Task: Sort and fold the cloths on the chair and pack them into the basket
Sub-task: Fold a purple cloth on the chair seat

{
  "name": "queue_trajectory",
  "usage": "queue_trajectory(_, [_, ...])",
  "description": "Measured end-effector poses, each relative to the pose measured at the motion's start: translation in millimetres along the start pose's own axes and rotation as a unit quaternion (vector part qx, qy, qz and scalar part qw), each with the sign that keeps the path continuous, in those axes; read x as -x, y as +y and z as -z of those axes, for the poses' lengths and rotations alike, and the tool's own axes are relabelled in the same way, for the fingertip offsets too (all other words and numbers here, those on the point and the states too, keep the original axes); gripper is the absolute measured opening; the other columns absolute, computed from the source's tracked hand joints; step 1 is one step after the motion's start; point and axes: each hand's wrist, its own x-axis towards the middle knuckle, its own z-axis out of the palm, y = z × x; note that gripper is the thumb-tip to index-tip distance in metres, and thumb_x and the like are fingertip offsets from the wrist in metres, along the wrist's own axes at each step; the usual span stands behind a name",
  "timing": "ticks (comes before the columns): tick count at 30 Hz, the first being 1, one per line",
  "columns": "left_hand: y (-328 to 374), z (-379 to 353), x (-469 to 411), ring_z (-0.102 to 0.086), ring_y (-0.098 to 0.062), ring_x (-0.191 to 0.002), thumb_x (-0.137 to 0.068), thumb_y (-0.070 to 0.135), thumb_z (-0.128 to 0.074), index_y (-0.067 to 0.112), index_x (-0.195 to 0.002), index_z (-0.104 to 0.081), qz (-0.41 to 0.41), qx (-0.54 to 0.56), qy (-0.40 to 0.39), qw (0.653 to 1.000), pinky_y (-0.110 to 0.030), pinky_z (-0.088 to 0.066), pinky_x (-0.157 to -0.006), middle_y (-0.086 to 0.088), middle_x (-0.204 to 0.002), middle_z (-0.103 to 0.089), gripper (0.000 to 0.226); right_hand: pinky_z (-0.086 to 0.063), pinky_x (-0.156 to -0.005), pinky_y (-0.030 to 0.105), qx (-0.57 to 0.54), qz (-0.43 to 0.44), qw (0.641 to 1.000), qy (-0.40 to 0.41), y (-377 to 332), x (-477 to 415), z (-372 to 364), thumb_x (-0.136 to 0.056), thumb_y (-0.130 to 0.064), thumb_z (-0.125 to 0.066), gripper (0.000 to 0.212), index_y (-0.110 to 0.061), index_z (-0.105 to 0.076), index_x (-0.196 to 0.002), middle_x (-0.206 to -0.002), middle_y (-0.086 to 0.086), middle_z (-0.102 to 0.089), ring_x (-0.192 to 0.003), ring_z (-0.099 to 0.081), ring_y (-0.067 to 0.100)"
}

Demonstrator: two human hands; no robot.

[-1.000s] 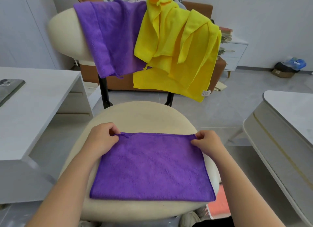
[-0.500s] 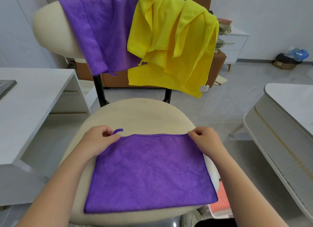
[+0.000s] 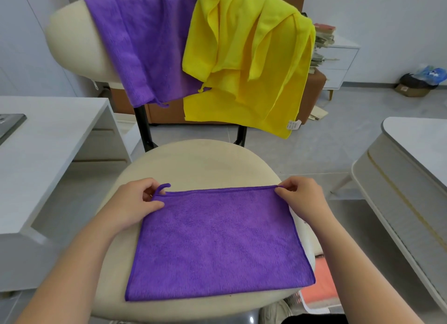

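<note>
**Folded purple cloth (image 3: 217,241) pinched at both far corners**

Head view. Cloth lies flat on chair seat (image 3: 198,164). Left hand (image 3: 135,202): fingers curled, pinching far-left corner beside the loop. Right hand (image 3: 300,198): fingers pinching far-right corner. Over backrest (image 3: 70,40): second purple cloth (image 3: 145,47) on the left, yellow cloths (image 3: 254,64) on the right.

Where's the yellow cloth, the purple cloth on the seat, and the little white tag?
yellow cloth (image 3: 254,64): head view, on its hanging middle.
purple cloth on the seat (image 3: 217,243): head view, on its flat middle.
white tag (image 3: 292,124): head view, the tag's middle, at the yellow cloth's lower corner.
</note>
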Motion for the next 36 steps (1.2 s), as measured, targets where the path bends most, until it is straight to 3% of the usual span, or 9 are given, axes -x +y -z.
queue_trajectory(4, [-3, -2, 0, -0.055, -0.016, -0.065, -0.08, 0.008, -0.072, 0.024, -0.071, -0.059, -0.008, -0.022, 0.047, 0.999, -0.026, -0.041, -0.062, 0.002, -0.07, -0.062, 0.023, -0.039, -0.059, 0.024, 0.005, -0.001, 1.0, 0.004, 0, 0, 0, -0.084, -0.016, -0.064, 0.008, -0.016, -0.067, -0.077, -0.073, -0.002, -0.064, -0.072, -0.056, 0.015])
queue_trajectory(8, [-2, -1, -2, -0.053, -0.012, -0.06, -0.08, 0.015, -0.073, 0.018, -0.065, -0.057, 0.004, 0.005, 0.086, 0.996, -0.012, -0.037, -0.052, 0.001, -0.064, -0.059, 0.022, -0.04, -0.054, 0.019, 0.009, -0.014, 1.0, 0.002, 1, -1, 0, -0.084, -0.015, -0.062, 0.008, -0.013, -0.068, -0.078, -0.073, -0.002, -0.064, -0.069, -0.054, 0.011])
queue_trajectory(16, [-4, -4, -8, -0.053, -0.018, -0.064, -0.076, 0.016, -0.077, 0.014, -0.066, -0.057, 0.046, 0.025, 0.118, 0.992, -0.029, -0.039, -0.057, -0.002, -0.068, -0.06, 0.022, -0.037, -0.056, 0.017, -0.006, -0.023, 1.0, 0.018, 4, -6, -7, -0.082, -0.015, -0.064, 0.013, -0.016, -0.06, -0.07, -0.07, -0.004, -0.061, -0.067, -0.053, 0.007])
queue_trajectory(21, [-5, -10, -10, -0.059, -0.026, -0.081, -0.086, 0.005, -0.062, 0.017, -0.092, -0.054, 0.072, 0.064, 0.151, 0.984, -0.031, -0.04, -0.071, -0.004, -0.082, -0.064, 0.016, -0.035, -0.056, 0.017, -0.013, -0.029, 0.999, 0.031, 4, -9, -13, -0.084, -0.017, -0.059, 0.007, -0.015, -0.062, -0.079, -0.072, -0.004, -0.061, -0.071, -0.054, 0.012])
queue_trajectory(24, [0, -18, -6, -0.059, -0.028, -0.091, -0.091, 0.005, -0.051, 0.015, -0.119, -0.051, 0.057, 0.009, 0.171, 0.983, -0.033, -0.043, -0.075, -0.006, -0.096, -0.064, 0.03, -0.037, -0.058, 0.02, -0.014, -0.034, 0.998, 0.046, 3, -8, -17, -0.088, -0.019, -0.053, 0.008, -0.017, -0.06, -0.091, -0.082, -0.004, -0.063, -0.083, -0.058, 0.017])
queue_trajectory(27, [7, -23, 0, -0.054, -0.035, -0.105, -0.093, 0.007, -0.045, 0.006, -0.125, -0.047, 0.02, -0.095, 0.214, 0.972, -0.044, -0.044, -0.085, -0.015, -0.117, -0.058, 0.032, -0.043, -0.084, 0.033, 0.061, 0.042, 0.993, 0.094, -4, -2, -22, -0.094, -0.021, -0.048, 0.032, -0.013, -0.052, -0.125, -0.117, 0.004, -0.062, -0.11, -0.056, 0.025])
queue_trajectory(31, [25, -40, 13, -0.043, -0.028, -0.127, -0.093, 0.031, -0.02, 0.012, -0.13, -0.048, -0.1, -0.194, 0.073, 0.973, -0.043, -0.029, -0.108, -0.006, -0.134, -0.05, 0.051, -0.03, -0.102, 0.038, 0.147, 0.175, 0.973, -0.024, -25, 19, -36, -0.099, -0.024, -0.039, 0.042, -0.009, -0.038, -0.139, -0.142, 0.011, -0.043, -0.128, -0.038, 0.031])
queue_trajectory(34, [30, -55, 21, 0.0, -0.008, -0.146, -0.072, 0.065, 0.014, 0.023, -0.151, -0.017, -0.115, -0.29, -0.045, 0.949, -0.042, 0.009, -0.117, 0.01, -0.159, -0.009, 0.094, -0.002, -0.118, 0.044, 0.262, 0.184, 0.933, -0.167, -19, 30, -57, -0.094, -0.058, -0.013, 0.07, -0.02, -0.006, -0.152, -0.161, -0.002, 0.0, -0.147, 0.004, 0.024])
queue_trajectory(36, [26, -60, 21, 0.013, -0.007, -0.144, -0.057, 0.079, 0.03, 0.024, -0.152, 0.0, -0.113, -0.318, -0.065, 0.939, -0.043, 0.016, -0.115, 0.009, -0.158, 0.01, 0.114, 0.007, -0.117, 0.046, 0.308, 0.187, 0.918, -0.166, -14, 30, -63, -0.077, -0.077, 0.008, 0.091, -0.026, 0.004, -0.152, -0.159, -0.006, 0.011, -0.146, 0.015, 0.021])
